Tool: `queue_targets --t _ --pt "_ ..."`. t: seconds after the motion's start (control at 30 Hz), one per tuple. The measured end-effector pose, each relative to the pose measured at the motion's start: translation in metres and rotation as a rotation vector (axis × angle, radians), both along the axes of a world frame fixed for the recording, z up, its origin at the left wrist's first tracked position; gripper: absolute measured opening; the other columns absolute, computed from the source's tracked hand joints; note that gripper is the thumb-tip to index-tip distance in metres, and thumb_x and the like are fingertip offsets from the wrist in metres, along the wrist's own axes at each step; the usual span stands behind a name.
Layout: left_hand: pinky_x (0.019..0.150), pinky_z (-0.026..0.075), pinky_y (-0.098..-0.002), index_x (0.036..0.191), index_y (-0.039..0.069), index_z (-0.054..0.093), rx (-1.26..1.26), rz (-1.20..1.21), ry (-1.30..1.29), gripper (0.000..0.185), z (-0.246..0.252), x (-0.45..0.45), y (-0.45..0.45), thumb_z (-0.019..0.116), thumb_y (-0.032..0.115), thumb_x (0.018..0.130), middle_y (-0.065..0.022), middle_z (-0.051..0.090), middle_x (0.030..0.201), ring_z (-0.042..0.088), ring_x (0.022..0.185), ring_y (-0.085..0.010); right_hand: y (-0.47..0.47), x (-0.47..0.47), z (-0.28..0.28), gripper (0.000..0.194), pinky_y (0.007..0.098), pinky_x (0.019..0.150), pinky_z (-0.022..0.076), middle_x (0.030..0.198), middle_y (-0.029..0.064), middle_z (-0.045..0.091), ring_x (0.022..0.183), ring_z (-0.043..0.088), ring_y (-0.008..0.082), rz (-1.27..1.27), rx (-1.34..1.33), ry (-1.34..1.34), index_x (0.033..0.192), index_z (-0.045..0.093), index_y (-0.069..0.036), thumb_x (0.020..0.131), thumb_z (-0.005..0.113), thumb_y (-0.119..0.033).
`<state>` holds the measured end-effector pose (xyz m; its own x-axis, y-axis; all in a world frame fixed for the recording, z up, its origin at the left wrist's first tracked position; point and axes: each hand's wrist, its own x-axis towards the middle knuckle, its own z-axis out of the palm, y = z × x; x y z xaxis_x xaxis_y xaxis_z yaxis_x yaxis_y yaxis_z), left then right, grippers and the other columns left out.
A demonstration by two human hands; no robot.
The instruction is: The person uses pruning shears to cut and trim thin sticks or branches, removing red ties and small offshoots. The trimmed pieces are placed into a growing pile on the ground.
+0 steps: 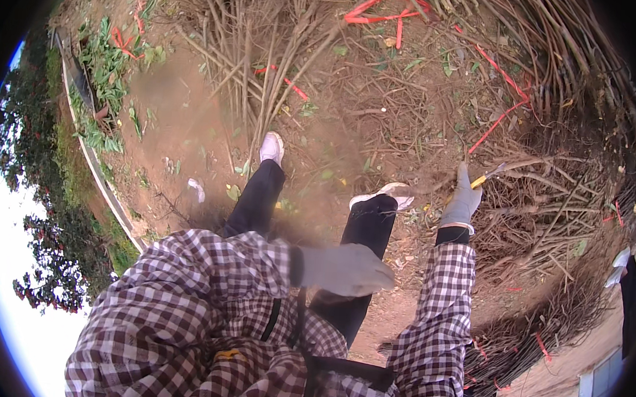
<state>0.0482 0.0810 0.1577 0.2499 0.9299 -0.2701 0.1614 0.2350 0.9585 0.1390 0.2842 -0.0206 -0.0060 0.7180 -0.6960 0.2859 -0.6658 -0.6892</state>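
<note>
My right hand (460, 200), in a grey glove, is closed around a yellow-handled cutting tool (478, 181). The tool's metal end points up and to the right, over a heap of bare roots and cut stems (535, 212). Its exact kind is too small to tell. My left hand (346, 269), gloved in the same grey, is held across the front of my body above my dark trouser leg. Motion blurs it, and the curled fingers hide whether anything is in the palm.
Bundles of thin woody stems stand at the upper left (244, 57) and upper right (556, 49). Another bundle (522, 347) lies lower right. Red plastic tape (384, 11) is strewn about. Leafy cuttings (112, 87) lie by a pale kerb (101, 174). Someone's dark-clothed leg (631, 305) shows far right.
</note>
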Motion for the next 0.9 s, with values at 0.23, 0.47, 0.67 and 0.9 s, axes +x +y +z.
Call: queue_targets --t 0.23,0.47,0.67,0.9 --pt "0.093 0.049 -0.0412 0.118 0.009 0.063 -0.148 -0.103 -0.010 0.028 0.018 -0.032 -0.071 0.055 0.015 0.092 -0.0122 0.062 0.125 0.060 0.112 -0.0295 0.023 0.037 0.097 0.034 0.0271 0.057 0.0527 0.092 0.0045 0.059 0.067 0.056 0.0123 -0.126 -0.044 -0.072 0.116 0.051 -0.003 0.088 0.068 -0.012" --pt "0.114 0.032 -0.0407 0.141 0.010 0.051 -0.497 0.135 -0.060 0.053 -0.036 -0.063 -0.159 0.067 0.020 0.091 -0.0176 0.048 0.144 0.037 0.140 -0.0320 0.085 0.182 0.058 0.047 0.0319 0.071 0.0521 0.099 0.0095 0.064 0.083 0.061 0.0183 -0.208 0.049 -0.203 0.117 0.060 0.001 0.083 0.077 -0.028" --pt "0.098 0.047 -0.0459 0.128 0.007 0.058 -0.840 0.441 0.830 0.048 -0.137 -0.194 -0.197 0.064 0.026 0.085 -0.0200 0.058 0.128 0.058 0.115 -0.0382 0.191 0.242 0.017 0.052 0.0344 0.072 0.0516 0.100 0.0169 0.066 0.088 0.064 0.0256 0.270 0.110 -0.834 0.116 0.060 0.008 0.093 0.064 -0.039" --pt "0.103 0.044 -0.0437 0.141 0.005 0.041 -0.777 0.773 1.090 0.072 -0.258 -0.301 -0.104 0.071 0.035 0.083 -0.0207 0.051 0.134 0.053 0.121 -0.0368 0.015 0.099 0.090 0.063 0.0506 0.109 0.0394 0.138 0.0201 0.046 0.130 0.045 0.0337 1.224 0.572 -0.433 0.141 0.040 -0.002 0.084 0.066 -0.009"
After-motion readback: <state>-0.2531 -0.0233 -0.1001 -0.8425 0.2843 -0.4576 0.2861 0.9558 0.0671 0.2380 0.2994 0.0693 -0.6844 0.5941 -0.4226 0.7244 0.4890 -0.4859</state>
